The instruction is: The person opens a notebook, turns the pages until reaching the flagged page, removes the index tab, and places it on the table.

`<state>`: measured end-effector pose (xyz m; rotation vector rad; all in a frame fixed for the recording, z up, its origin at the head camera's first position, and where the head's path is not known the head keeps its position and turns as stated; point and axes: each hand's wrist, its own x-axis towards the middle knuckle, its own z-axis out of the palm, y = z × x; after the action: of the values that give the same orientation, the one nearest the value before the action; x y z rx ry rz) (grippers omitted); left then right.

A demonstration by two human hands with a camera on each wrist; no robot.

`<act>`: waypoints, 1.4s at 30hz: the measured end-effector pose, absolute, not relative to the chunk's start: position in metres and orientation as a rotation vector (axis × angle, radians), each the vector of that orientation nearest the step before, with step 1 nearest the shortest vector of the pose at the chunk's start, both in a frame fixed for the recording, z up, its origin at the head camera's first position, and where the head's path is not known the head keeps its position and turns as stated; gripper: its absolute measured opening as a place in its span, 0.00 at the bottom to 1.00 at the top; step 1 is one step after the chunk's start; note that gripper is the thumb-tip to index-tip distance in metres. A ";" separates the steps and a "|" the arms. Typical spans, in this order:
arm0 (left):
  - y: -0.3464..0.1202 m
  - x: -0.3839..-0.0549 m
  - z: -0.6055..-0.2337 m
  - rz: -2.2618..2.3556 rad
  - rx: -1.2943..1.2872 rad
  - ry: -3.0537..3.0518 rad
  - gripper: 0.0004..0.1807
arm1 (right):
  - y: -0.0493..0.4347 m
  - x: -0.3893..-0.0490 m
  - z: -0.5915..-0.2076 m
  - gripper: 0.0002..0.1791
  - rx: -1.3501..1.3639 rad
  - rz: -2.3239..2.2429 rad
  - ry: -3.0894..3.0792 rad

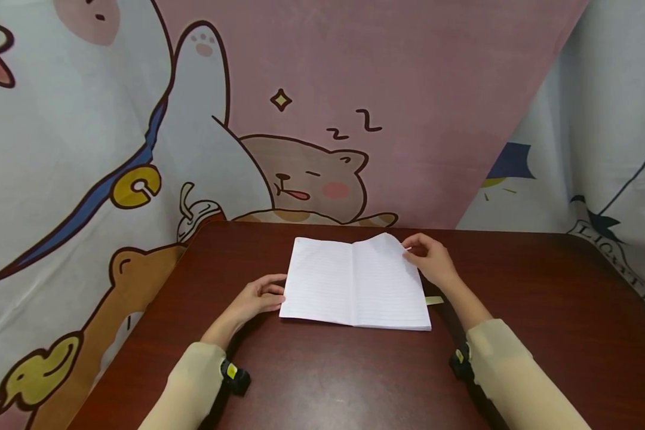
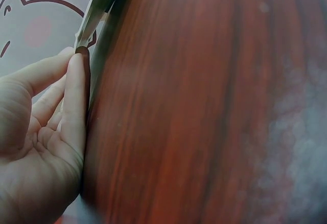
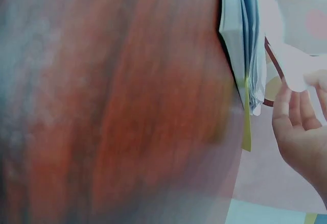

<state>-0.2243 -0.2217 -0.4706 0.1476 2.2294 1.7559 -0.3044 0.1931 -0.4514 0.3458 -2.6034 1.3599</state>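
An open notebook (image 1: 322, 280) with lined white pages lies on the table. At its left edge my left hand (image 1: 256, 298) holds the side of the book, thumb and fingertips meeting there in the left wrist view. My right hand (image 1: 431, 258) pinches the upper right corner of the right-hand page (image 1: 384, 257), which is lifted and curved. In the right wrist view the raised page corner (image 3: 294, 76) sits between thumb and fingers, apart from the thicker stack of pages (image 3: 250, 45). A yellow-green strip (image 1: 434, 300) sticks out from the book's right side.
The dark red-brown wooden table (image 1: 333, 376) reflects light near its front. Behind it hangs a pink and white cloth (image 1: 435, 89) printed with cartoon animals. Each wrist wears a small black camera, the left one (image 1: 236, 378) close to the tabletop.
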 end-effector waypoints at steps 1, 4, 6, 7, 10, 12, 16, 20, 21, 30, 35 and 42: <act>-0.222 -0.224 -0.471 1.759 0.147 2.227 0.30 | 0.192 -0.304 -0.451 0.10 0.389 1.382 -2.603; -0.222 -0.224 -0.472 1.768 0.143 2.218 0.31 | 0.190 -0.302 -0.451 0.11 0.522 1.457 -2.613; -0.222 -0.224 -0.472 1.772 0.147 2.217 0.31 | 0.188 -0.302 -0.450 0.13 0.593 1.499 -2.616; -0.222 -0.224 -0.472 1.769 0.150 2.220 0.30 | 0.187 -0.301 -0.450 0.14 0.624 1.506 -2.619; -0.222 -0.224 -0.473 1.767 0.160 2.225 0.30 | 0.184 -0.300 -0.450 0.17 0.679 1.516 -2.634; -0.223 -0.224 -0.473 1.766 0.167 2.229 0.30 | 0.182 -0.299 -0.449 0.19 0.707 1.524 -2.640; -0.223 -0.224 -0.474 1.765 0.178 2.232 0.31 | 0.176 -0.295 -0.447 0.21 0.790 1.549 -2.646; -0.224 -0.224 -0.475 1.758 0.185 2.236 0.31 | 0.169 -0.292 -0.447 0.20 0.878 1.573 -2.660; -0.224 -0.224 -0.475 1.759 0.189 2.236 0.31 | 0.168 -0.291 -0.446 0.20 0.897 1.568 -2.669; -0.224 -0.225 -0.474 1.758 0.188 2.239 0.31 | 0.162 -0.286 -0.443 0.19 0.906 1.505 -2.746; -0.224 -0.225 -0.474 1.758 0.188 2.240 0.31 | 0.160 -0.287 -0.448 0.17 0.978 1.479 -2.700; -0.223 -0.225 -0.474 1.771 0.184 2.228 0.31 | 0.155 -0.286 -0.450 0.18 0.985 1.550 -2.699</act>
<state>-0.2248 -0.2231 -0.4737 0.1844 2.2284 1.7707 -0.2862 0.1554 -0.4500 0.9851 -2.6994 1.5498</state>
